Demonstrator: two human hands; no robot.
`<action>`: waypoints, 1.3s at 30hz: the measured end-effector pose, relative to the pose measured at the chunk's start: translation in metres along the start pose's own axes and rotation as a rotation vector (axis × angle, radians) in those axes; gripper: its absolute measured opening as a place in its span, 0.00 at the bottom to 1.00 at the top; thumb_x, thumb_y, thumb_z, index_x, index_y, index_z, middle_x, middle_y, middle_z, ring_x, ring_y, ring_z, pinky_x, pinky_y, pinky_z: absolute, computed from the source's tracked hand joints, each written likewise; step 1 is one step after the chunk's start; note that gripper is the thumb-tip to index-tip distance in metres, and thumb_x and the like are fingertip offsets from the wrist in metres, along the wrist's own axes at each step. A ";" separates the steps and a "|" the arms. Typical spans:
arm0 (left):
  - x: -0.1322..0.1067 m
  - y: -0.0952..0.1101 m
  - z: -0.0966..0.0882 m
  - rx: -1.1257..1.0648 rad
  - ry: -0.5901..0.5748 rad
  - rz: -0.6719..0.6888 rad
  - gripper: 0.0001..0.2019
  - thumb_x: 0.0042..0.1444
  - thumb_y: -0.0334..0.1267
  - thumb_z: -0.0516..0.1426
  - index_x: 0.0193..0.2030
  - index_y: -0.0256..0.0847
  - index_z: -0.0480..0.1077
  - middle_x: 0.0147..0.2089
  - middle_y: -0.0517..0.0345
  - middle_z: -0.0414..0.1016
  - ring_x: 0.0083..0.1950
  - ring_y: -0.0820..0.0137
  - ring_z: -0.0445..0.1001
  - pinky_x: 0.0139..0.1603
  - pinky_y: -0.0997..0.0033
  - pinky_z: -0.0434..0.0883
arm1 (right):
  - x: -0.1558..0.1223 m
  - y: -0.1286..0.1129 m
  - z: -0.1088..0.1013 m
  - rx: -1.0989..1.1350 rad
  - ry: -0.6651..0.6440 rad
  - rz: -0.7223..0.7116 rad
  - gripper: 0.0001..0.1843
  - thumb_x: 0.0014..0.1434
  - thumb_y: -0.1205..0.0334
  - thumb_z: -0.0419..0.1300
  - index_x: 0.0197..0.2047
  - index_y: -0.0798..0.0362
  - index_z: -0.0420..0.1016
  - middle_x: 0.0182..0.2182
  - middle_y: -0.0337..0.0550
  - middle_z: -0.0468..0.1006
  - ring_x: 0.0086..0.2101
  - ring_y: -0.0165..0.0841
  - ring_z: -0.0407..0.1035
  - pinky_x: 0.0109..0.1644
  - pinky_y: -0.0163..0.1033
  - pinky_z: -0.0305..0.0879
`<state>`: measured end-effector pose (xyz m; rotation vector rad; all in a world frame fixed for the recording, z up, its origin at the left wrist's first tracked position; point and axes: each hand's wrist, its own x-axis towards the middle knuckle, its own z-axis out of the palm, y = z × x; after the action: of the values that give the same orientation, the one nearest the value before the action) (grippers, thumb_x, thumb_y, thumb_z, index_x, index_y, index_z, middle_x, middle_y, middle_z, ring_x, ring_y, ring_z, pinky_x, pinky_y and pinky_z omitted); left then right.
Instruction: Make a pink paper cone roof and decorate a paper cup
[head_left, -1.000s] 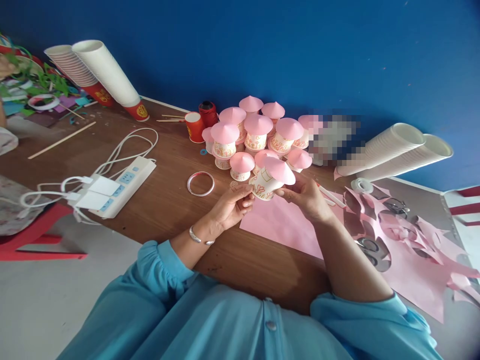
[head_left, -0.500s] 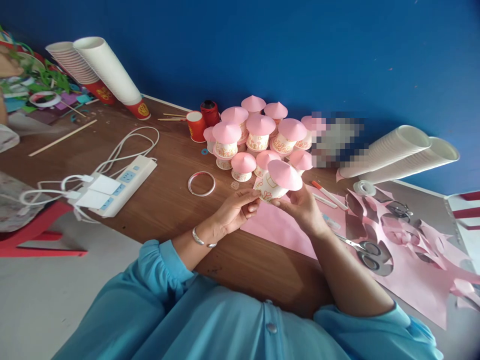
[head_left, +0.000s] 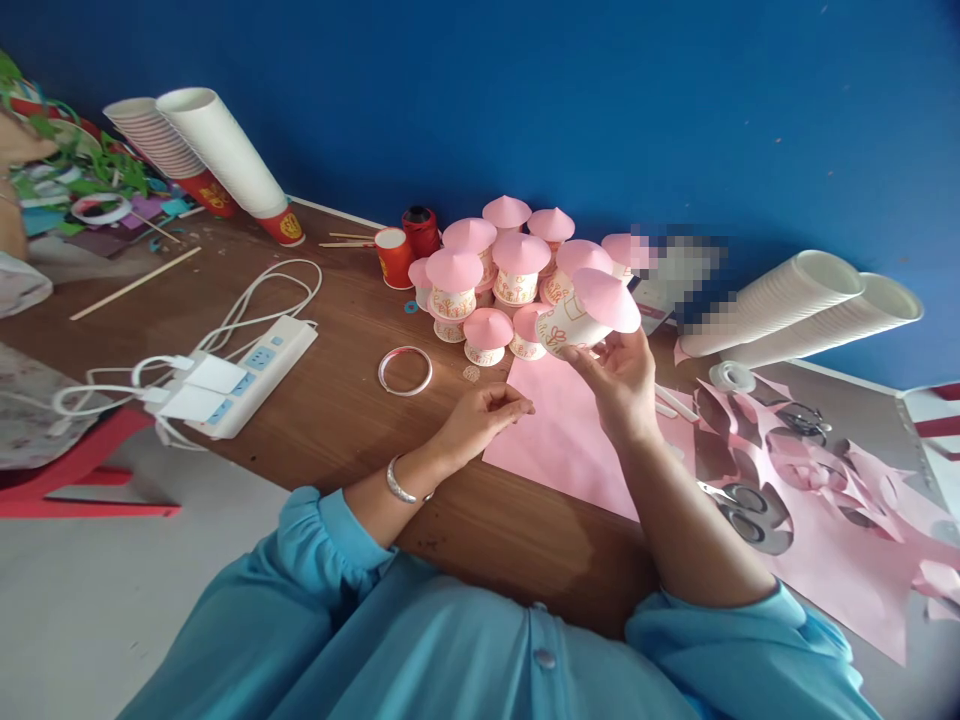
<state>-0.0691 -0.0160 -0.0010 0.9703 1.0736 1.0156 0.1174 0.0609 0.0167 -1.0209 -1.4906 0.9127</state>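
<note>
My right hand (head_left: 626,385) is closed around a paper-cup house (head_left: 574,318), a white cup with drawn flowers and a window, topped by a pink paper cone. The house is tilted and held up in front of a cluster of similar paper-cup houses (head_left: 517,268). Lower and to the left, my left hand (head_left: 487,425) has its thumb and fingers drawn together, with nothing visible in them. It is apart from the held house, over the left edge of a pink paper sheet (head_left: 559,440). A roll of tape (head_left: 405,371) lies left of this hand.
Scissors (head_left: 742,510) and pink scraps (head_left: 817,470) lie at right. Leaning stacks of paper cups (head_left: 780,300) stand by the blue wall, with more cups (head_left: 225,150) at back left. A power strip (head_left: 262,375) with cables lies left. Another person's hand (head_left: 22,145) shows at far left.
The left hand has let go of the paper-cup house and stayed low. My right hand has carried the house up and to the right, toward the cluster.
</note>
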 end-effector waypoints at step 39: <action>0.035 0.007 -0.085 0.846 0.788 0.481 0.15 0.53 0.30 0.69 0.46 0.41 0.72 0.43 0.58 0.73 0.26 0.77 0.67 0.37 0.67 0.75 | 0.021 0.023 0.079 -0.647 0.089 -0.246 0.28 0.60 0.48 0.66 0.59 0.50 0.67 0.48 0.53 0.79 0.52 0.53 0.73 0.55 0.62 0.70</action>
<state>-0.1474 0.0303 -0.0186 1.6134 2.0868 1.4215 0.0406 0.0862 -0.0088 -1.2731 -1.8320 0.1958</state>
